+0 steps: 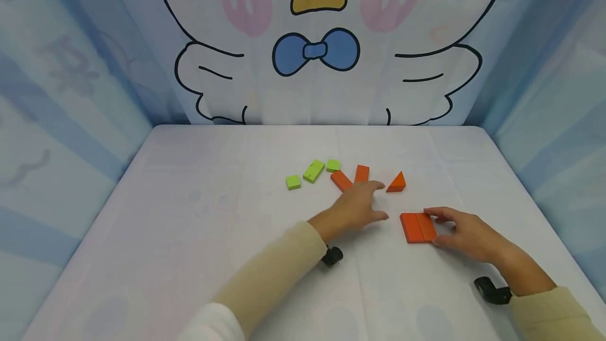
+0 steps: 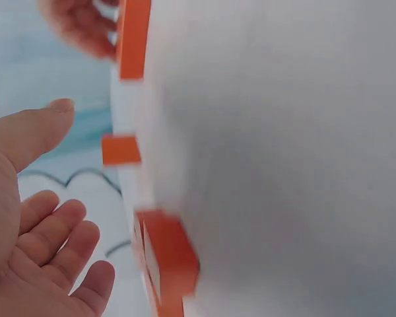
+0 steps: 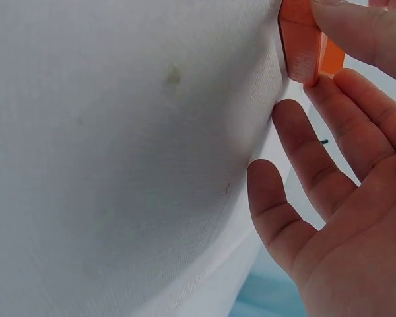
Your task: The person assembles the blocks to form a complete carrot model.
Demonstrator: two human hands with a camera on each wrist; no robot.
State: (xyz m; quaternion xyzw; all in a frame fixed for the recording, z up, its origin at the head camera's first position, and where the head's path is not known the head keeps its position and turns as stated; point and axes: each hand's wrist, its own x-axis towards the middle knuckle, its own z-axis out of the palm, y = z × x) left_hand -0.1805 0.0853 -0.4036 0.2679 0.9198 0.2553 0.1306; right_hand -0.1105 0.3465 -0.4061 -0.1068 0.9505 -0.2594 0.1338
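Observation:
My right hand (image 1: 473, 233) pinches the right end of a flat orange block pair (image 1: 418, 228), thumb at the near corner and a finger at the far one. In the right wrist view the thumb and fingertips touch the orange block (image 3: 302, 46); the other fingers are spread. My left hand (image 1: 357, 207) reaches over the table with thumb and fingers apart and holds nothing. Partly behind it lie two orange rectangular blocks (image 1: 362, 173). To its right stands an orange triangular block (image 1: 396, 182). The left wrist view shows that hand's bare palm (image 2: 26, 257) beside orange blocks.
Left of the orange blocks lie a green rectangular block (image 1: 313, 171) and two small green square blocks (image 1: 293, 182). A white cloth (image 1: 189, 214) covers the table. Behind it hangs a curtain (image 1: 322, 93) with a cartoon figure; blue patterned curtains enclose both sides.

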